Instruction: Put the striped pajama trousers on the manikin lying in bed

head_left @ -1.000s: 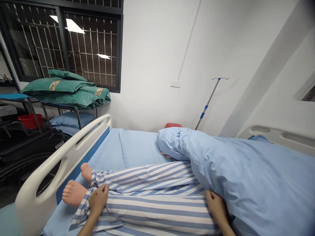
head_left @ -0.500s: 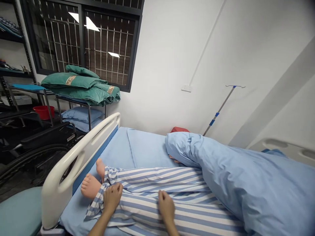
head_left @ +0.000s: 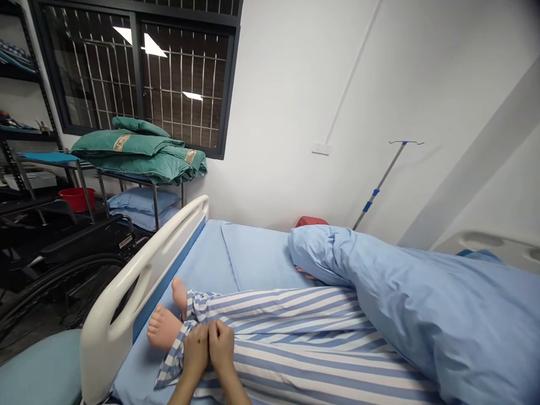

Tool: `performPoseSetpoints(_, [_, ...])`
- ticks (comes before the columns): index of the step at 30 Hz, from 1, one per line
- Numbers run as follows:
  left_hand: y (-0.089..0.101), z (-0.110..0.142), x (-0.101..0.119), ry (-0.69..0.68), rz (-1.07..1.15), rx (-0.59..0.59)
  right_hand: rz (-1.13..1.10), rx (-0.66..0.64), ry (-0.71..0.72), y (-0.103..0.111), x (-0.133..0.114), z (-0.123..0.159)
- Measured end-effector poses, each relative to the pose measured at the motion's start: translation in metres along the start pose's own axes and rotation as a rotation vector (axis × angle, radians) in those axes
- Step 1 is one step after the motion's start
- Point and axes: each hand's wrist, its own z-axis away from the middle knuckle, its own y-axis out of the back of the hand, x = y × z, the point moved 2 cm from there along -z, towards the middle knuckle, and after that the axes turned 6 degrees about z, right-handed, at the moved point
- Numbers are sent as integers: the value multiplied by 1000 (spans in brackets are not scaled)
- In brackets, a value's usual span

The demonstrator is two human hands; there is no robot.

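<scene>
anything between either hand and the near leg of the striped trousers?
Nothing visible. Left hand and right hand sit side by side at the lower near leg of the striped trousers. The light-blue quilt covers only the trousers' upper part, well apart from both hands.

I'm seeing blue-and-white striped trousers point(head_left: 304, 360) lying lengthwise on the bed point(head_left: 257, 253), cuffs point(head_left: 172, 357) rumpling at bare feet point(head_left: 163, 329).

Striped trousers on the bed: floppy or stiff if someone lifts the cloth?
The striped trousers are likely floppy, as the cuffs look rumpled. They'll probably lift only partway, since feet emerging from the cuffs suggest the trousers are filled.
</scene>
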Motion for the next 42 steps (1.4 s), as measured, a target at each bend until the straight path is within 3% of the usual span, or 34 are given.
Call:
performPoseSetpoints(5, [-6,0,-4,-2,-6,-10,38,13,-1,-5,8,0])
performPoseSetpoints(10, [1,-8,-6,20,104,-47,-106,7,-73,-1,7,-8])
performPoseSetpoints(13, [15,-18,2,62,329,9,-276,-37,-154,3,11,-15])
performPoseSetpoints(17, [39,-33,32,87,768,110,-383,-72,-172,6,13,-21])
performPoseSetpoints(19, [41,-34,45,122,971,147,-392,-65,-147,7,12,-22])
performPoseSetpoints(21, [34,-30,46,199,1040,212,-400,-63,-139,7,12,-21])
performPoseSetpoints(24, [9,-18,33,254,810,262,-381,-40,-146,6,14,-18])
performPoseSetpoints(29, [-20,-6,13,253,322,210,-324,34,-144,2,19,-15])
performPoseSetpoints(34, [-18,-7,19,191,148,117,-241,29,-133,8,19,-14])
performPoseSetpoints(38, [-12,-3,28,178,77,53,-77,-37,-51,41,-4,-17])
performPoseSetpoints(42, [-8,-1,35,127,8,8,-75,-80,112,76,-38,-16])
